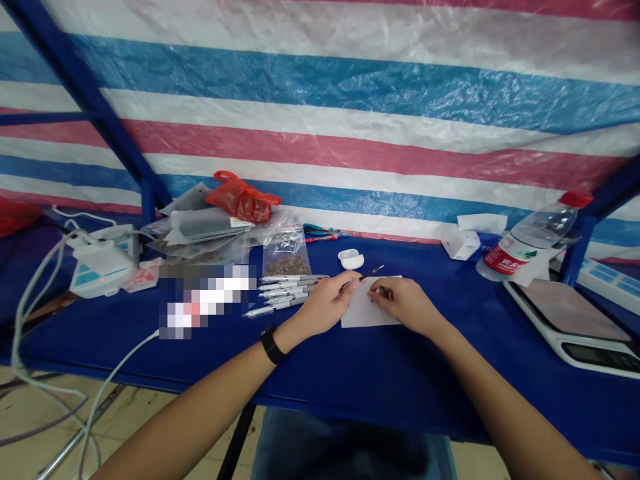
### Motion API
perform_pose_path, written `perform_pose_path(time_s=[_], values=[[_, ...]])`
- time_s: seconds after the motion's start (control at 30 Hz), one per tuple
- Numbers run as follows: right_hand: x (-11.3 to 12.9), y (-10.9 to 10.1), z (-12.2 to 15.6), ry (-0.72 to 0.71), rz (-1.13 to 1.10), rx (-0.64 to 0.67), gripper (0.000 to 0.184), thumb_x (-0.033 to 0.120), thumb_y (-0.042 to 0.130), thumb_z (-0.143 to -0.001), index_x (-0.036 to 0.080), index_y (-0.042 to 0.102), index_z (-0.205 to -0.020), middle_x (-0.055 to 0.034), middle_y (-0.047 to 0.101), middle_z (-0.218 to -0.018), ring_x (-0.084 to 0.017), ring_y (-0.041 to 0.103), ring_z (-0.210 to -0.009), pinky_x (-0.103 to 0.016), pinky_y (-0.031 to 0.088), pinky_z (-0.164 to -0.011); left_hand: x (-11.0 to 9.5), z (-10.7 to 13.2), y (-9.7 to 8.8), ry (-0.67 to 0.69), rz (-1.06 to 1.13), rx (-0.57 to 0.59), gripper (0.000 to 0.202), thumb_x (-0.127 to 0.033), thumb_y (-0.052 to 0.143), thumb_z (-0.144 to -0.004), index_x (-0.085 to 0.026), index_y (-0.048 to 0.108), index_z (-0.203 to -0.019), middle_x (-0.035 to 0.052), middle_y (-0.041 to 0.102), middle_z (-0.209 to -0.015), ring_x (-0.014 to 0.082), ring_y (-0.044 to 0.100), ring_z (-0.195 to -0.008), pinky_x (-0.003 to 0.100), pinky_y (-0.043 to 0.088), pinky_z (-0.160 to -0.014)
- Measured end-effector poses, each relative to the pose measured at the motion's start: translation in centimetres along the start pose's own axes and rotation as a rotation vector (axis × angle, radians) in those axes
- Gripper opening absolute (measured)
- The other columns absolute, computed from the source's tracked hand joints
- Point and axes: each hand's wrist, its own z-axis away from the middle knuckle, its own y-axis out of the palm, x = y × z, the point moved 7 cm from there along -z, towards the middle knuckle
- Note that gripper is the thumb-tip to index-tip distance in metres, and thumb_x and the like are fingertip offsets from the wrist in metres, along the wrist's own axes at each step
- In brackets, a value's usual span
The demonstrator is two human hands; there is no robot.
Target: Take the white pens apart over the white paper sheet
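A pen [371,273] is pinched between closed fingers of the left hand [326,303]; the right hand [407,303] is curled over paper [364,315], its hold impossible to tell.

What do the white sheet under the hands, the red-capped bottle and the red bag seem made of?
White sheet: probably paper; matte, thin, straight-edged.
Red-capped bottle: likely clear, glossy plastic; see-through with bright highlights.
Red bag: apparently thin, shiny plastic film; crinkled, with a looped handle.
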Motion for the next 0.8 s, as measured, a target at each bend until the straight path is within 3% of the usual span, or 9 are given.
perform_pose_path(time_s=[0.1, 0.2, 0.37, 0.53, 0.7, 0.8], values=[[-0.2, -0.9, 0.0, -0.010, -0.121, -0.058, 0.019, 0.033, 0.060, -0.087, 0.023, 0.074, -0.081, -0.0030, 0.070, -0.070, -0.017, 0.059, -0.062, -0.029, 0.040, -0.062, 0.0, 0.0, 0.0, -0.014, 0.006, 0.005, 0.039, -0.040, 0.036, -0.102, -0.019, 0.065, -0.116, -0.0028, 0.056, -0.063, 0.0154, 0.054, -0.058, 0.025, 0.039, -0.060], [-0.5, -1.8, 0.1, 0.009, -0.415, -0.100, 0.033, 0.051, 0.061, -0.086, 0.021, 0.076, -0.086, -0.0021, 0.066, -0.068, -0.016, 0.054, -0.058, -0.030, 0.042, -0.060, -0.1, 0.0, 0.0, -0.014, 0.015, -0.001, 0.038, -0.040, 0.037, -0.101, -0.018, 0.065, -0.114, -0.0028, 0.057, -0.062, 0.0153, 0.056, -0.058, 0.025, 0.040, -0.060], [-0.8, -2.0, 0.1, 0.097, -0.771, -0.172, 0.049, 0.066, 0.071, -0.075, 0.019, 0.076, -0.086, 0.0004, 0.058, -0.063, -0.014, 0.049, -0.057, -0.030, 0.043, -0.056, -0.3, 0.1, 0.3, -0.010, 0.055, 0.025, 0.034, -0.041, 0.041, -0.100, -0.019, 0.064, -0.113, -0.0028, 0.062, -0.064, 0.0125, 0.055, -0.051, 0.023, 0.041, -0.057], [-1.5, -2.2, 0.1, 0.154, -0.856, -0.312, 0.045, 0.065, 0.078, -0.068, 0.020, 0.072, -0.075, 0.0010, 0.058, -0.060, -0.012, 0.048, -0.055, -0.029, 0.042, -0.055, -0.5, 0.3, 0.6, -0.026, 0.038, 0.038, 0.031, -0.039, 0.042, -0.100, -0.019, 0.064, -0.108, -0.0004, 0.067, -0.069, 0.0126, 0.060, -0.053, 0.023, 0.045, -0.057], [-3.5, -4.2, 0.8, 0.250, -0.895, -0.597, 0.045, 0.065, 0.080, -0.065, 0.022, 0.068, -0.071, 0.0032, 0.052, -0.054, -0.012, 0.043, -0.051, -0.028, 0.037, -0.051, -0.4, 0.2, -0.2, -0.048, -0.083, -0.035, 0.025, -0.033, 0.043, -0.100, -0.021, 0.064, -0.101, -0.0006, 0.072, -0.071, 0.0141, 0.063, -0.057, 0.024, 0.046, -0.061], [-4.3, -5.0, 1.2, 0.301, -0.901, -0.669, 0.045, 0.063, 0.083, -0.060, 0.022, 0.067, -0.069, 0.0039, 0.049, -0.051, -0.012, 0.042, -0.052, -0.028, 0.034, -0.051, -0.1, 0.1, -0.4, -0.060, -0.084, -0.045, 0.021, -0.029, 0.043, -0.099, -0.021, 0.063, -0.097, -0.0001, 0.074, -0.074, 0.0147, 0.065, -0.058, 0.024, 0.045, -0.059]])
